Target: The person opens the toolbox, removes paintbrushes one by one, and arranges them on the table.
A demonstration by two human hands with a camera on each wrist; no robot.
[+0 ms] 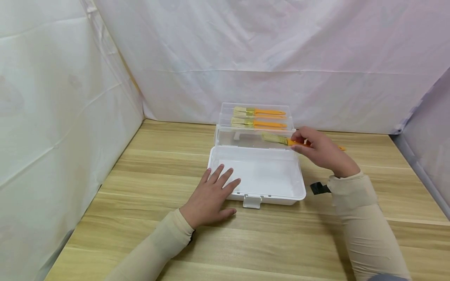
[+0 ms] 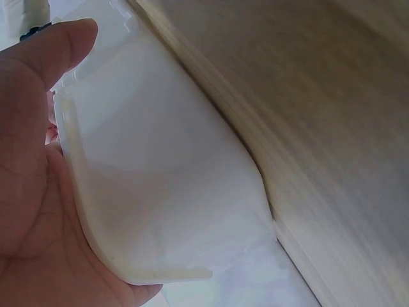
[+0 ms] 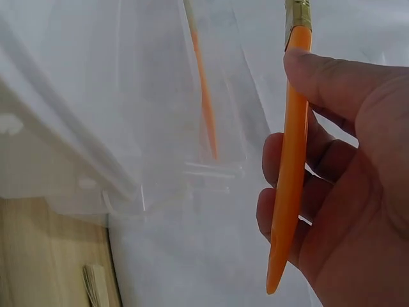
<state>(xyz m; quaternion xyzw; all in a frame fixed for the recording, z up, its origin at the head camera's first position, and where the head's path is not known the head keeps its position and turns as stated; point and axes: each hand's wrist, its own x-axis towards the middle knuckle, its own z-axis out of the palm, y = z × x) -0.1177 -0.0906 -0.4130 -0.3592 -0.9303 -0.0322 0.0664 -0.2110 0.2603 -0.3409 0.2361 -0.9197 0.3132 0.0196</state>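
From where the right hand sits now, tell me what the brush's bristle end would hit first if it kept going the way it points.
The right hand holds the brush with its bristles pointing left over the clear box. Going straight on, it would likely meet the box's clear tray wall first, though depth is unclear.

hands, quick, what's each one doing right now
Left hand: open, fingers flat against the white box.
Right hand: closed, fingers pinching the orange-handled brush.

Clear glossy plastic box (image 1: 258, 177), matt wood-grain table (image 1: 147, 164), smooth orange brush handle (image 3: 291, 153)
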